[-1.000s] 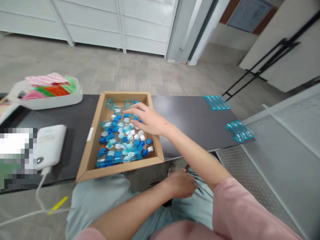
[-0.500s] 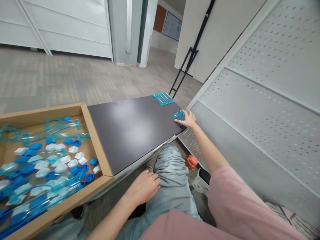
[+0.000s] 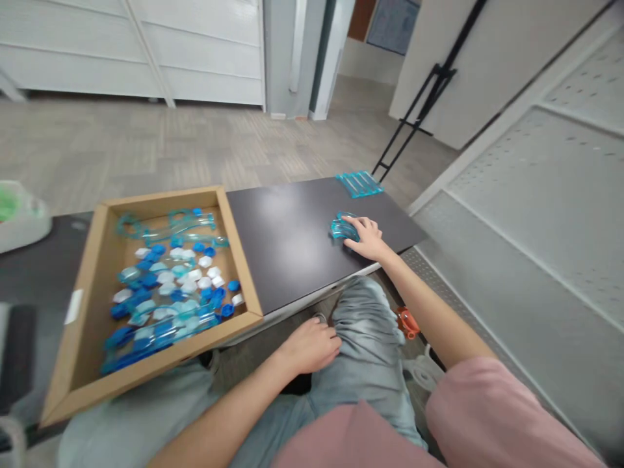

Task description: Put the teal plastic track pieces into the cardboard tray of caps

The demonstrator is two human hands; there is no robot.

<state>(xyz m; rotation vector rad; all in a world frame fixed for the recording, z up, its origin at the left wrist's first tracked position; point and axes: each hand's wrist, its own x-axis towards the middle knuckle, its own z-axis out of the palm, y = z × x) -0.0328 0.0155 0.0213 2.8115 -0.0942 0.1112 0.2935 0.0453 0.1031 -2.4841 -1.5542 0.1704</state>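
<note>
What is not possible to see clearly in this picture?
In the head view:
Teal pieces: right hand covers part; grip unclear.
Hexagonal pieces in the cardboard box: overlap and blur prevent counting.
White container: cut by left edge.
Wall board: cut by top edge, details blurred.

No readable text in view. Two candidates, both a miss:
- White label (image 3: 75, 307) on the left side of the cardboard tray (image 3: 238, 260): shows as a plain white patch, any print too small/blurred to make out.
- Blue-grey board (image 3: 392, 25) on the far wall, cut off by the top edge of the view: faint marks, too soft to resolve letters or digits.
No brand, number or sign legible.
</note>
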